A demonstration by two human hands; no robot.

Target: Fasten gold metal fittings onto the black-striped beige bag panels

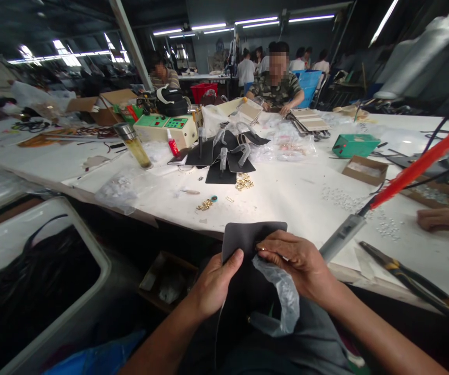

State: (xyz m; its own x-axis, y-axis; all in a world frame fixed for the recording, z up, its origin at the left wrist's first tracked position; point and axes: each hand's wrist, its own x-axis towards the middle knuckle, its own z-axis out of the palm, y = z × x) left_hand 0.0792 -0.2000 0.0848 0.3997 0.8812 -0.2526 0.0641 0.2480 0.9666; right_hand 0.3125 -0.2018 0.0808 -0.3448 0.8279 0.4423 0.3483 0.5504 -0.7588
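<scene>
A black panel (253, 233) is held over my lap, just off the table's front edge. My left hand (217, 281) grips its left side, thumb on the front face. On the panel's right part, my right hand (297, 260) pinches a small gold-coloured metal piece (262, 249) between thumb and fingers. A curved handle wrapped in clear plastic (289, 302) hangs from below that hand and loops down over the lap. More black panels (221, 174) with plastic-wrapped handles are piled on the table, beside a heap of gold-coloured hardware (245, 182).
The white table (279, 203) carries a glass bottle (134, 146), a red bottle (172, 143), a green box (355, 146) and pliers (400, 271). A red-wrapped cord holds a grey tool (341, 237) at right. Another person's hand (435, 220) rests far right; a person sits opposite.
</scene>
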